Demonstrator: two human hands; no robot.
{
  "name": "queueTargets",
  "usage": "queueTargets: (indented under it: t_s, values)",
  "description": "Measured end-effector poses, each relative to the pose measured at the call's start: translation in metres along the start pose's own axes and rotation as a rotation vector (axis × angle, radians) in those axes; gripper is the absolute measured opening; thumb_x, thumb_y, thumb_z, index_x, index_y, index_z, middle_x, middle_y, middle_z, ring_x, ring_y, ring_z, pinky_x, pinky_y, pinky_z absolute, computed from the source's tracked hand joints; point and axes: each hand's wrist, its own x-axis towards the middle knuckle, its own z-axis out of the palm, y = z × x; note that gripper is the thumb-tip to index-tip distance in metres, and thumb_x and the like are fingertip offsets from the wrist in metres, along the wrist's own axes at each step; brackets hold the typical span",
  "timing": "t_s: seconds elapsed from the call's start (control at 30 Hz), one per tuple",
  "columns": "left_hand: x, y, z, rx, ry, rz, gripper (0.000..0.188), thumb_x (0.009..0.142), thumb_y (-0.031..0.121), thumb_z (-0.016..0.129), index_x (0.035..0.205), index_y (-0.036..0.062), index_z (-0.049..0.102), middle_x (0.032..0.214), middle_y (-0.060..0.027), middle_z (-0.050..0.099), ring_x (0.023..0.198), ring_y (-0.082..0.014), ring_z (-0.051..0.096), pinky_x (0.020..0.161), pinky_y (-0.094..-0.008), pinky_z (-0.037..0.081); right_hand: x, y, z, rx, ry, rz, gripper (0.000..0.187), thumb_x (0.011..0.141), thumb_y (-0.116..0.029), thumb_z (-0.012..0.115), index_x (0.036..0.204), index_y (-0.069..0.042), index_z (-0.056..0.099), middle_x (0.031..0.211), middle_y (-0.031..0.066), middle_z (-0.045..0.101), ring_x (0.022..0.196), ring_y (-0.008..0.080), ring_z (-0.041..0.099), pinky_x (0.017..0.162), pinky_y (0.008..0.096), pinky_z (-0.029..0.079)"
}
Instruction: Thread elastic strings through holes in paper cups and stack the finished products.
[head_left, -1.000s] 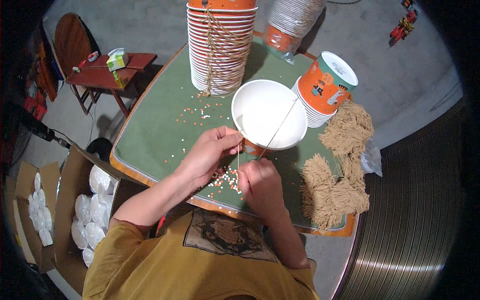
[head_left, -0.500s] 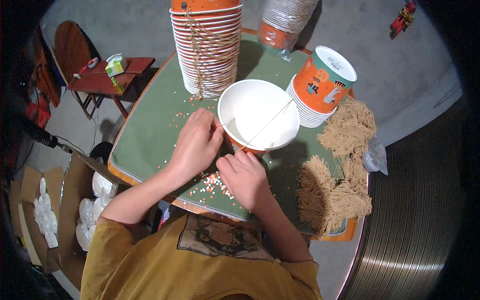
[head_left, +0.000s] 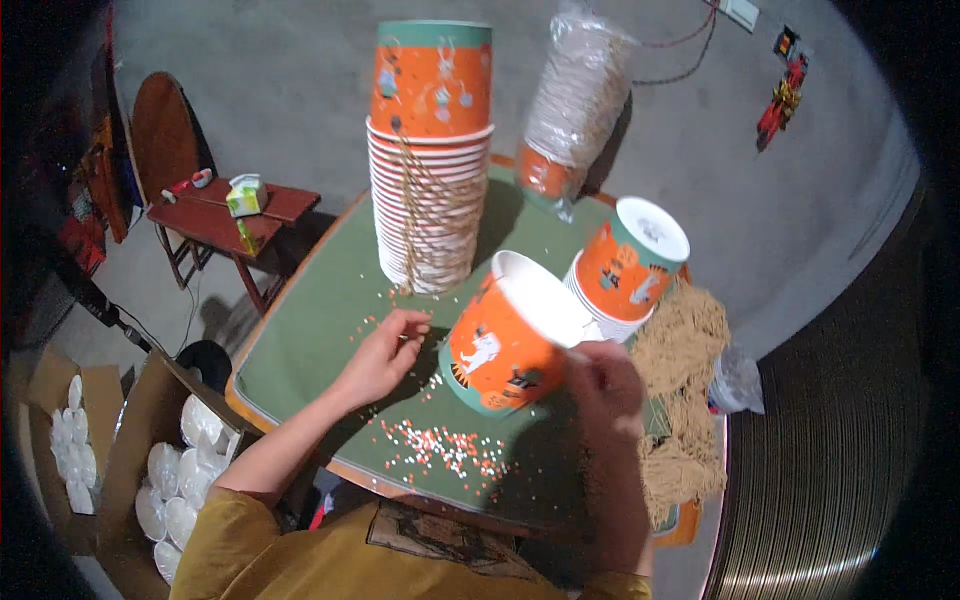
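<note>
A large orange paper bucket [head_left: 505,350] with a white inside and a green base band tilts in the middle of the green-topped table [head_left: 310,340]. At its right rim is my right hand [head_left: 607,385], somewhat blurred, its fingers curled in and gripping the rim. My left hand [head_left: 380,362] is just left of the bucket, not touching it, thumb and fingers apart with nothing in them. Behind stands a tall stack of like buckets [head_left: 430,190], cord handles hanging down its side. Small orange and white paper dots [head_left: 445,450] lie scattered in front.
A shorter upside-down bucket stack [head_left: 625,270] and bundles of tan cord [head_left: 685,350] are at the right. A plastic-wrapped bucket stack [head_left: 575,110] stands at the back. Cardboard boxes [head_left: 140,440] with white round lids sit at lower left, near a red bench [head_left: 210,225].
The bucket has turned and tilted, showing its printed side. My left hand has let go of the cord and moved away; my right hand has shifted right to the rim. The view has tipped up.
</note>
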Motion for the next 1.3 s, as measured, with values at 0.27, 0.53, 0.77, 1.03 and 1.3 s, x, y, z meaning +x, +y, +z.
queueTargets:
  t_s: [0.27, 0.53, 0.77, 1.03, 1.3]
  values:
    - [0.045, 0.067, -0.080, 0.568, 0.011, 0.564, 0.096, 0.070, 0.028, 0.080, 0.143, 0.0026, 0.023, 0.146, -0.0207, 0.027, 0.135, -0.0379, 0.029, 0.111, -0.0423, 0.027, 0.126, -0.041, -0.020, 0.709, -0.372, 0.509, 0.015, 0.091, -0.019, 0.059, 0.095, -0.005, 0.059, 0.065, -0.0088, 0.046, 0.053, 0.0007, 0.038, 0.047, 0.0175, 0.030]
    - [0.134, 0.146, -0.171, 0.311, 0.260, 0.936, 0.098, 0.074, 0.027, 0.079, 0.146, 0.0075, 0.015, 0.143, -0.0145, 0.035, 0.130, -0.0268, 0.038, 0.107, -0.0395, 0.034, 0.229, -0.113, 0.022, 0.511, -0.199, 0.023, 0.034, 0.094, -0.028, 0.055, 0.121, -0.009, 0.050, 0.092, 0.0001, 0.061, 0.076, 0.0056, 0.060, 0.068, 0.0210, 0.050]
    - [0.195, 0.194, -0.215, 0.384, 0.207, 1.411, 0.111, 0.072, 0.039, 0.081, 0.148, 0.0085, 0.006, 0.147, -0.0190, 0.023, 0.137, -0.0310, 0.025, 0.112, -0.0462, 0.023, 0.276, -0.138, 0.046, 0.304, -0.354, -0.095, 0.057, 0.095, -0.046, 0.049, 0.142, -0.016, 0.036, 0.068, -0.0058, 0.045, 0.060, 0.0058, 0.049, 0.062, 0.0251, 0.050]
    - [0.216, 0.210, -0.225, 0.250, 0.252, 0.808, 0.104, 0.078, 0.039, 0.075, 0.149, 0.0141, 0.003, 0.134, -0.0175, 0.040, 0.126, -0.0286, 0.041, 0.106, -0.0446, 0.034, 0.310, -0.118, 0.071, 0.487, -0.471, -0.066, 0.044, 0.096, -0.040, 0.049, 0.126, -0.008, 0.048, 0.104, 0.0100, 0.064, 0.090, 0.0178, 0.061, 0.086, 0.0329, 0.048]
    - [0.248, 0.164, -0.233, 0.061, 0.237, 0.656, 0.081, 0.083, 0.044, 0.069, 0.140, 0.0055, 0.027, 0.132, -0.0148, 0.045, 0.122, -0.0230, 0.047, 0.099, -0.0366, 0.041, 0.298, -0.099, 0.093, 0.384, -0.411, 0.010, 0.057, 0.093, -0.037, 0.056, 0.136, -0.005, 0.036, 0.071, -0.0014, 0.052, 0.067, 0.0092, 0.060, 0.064, 0.0237, 0.052]
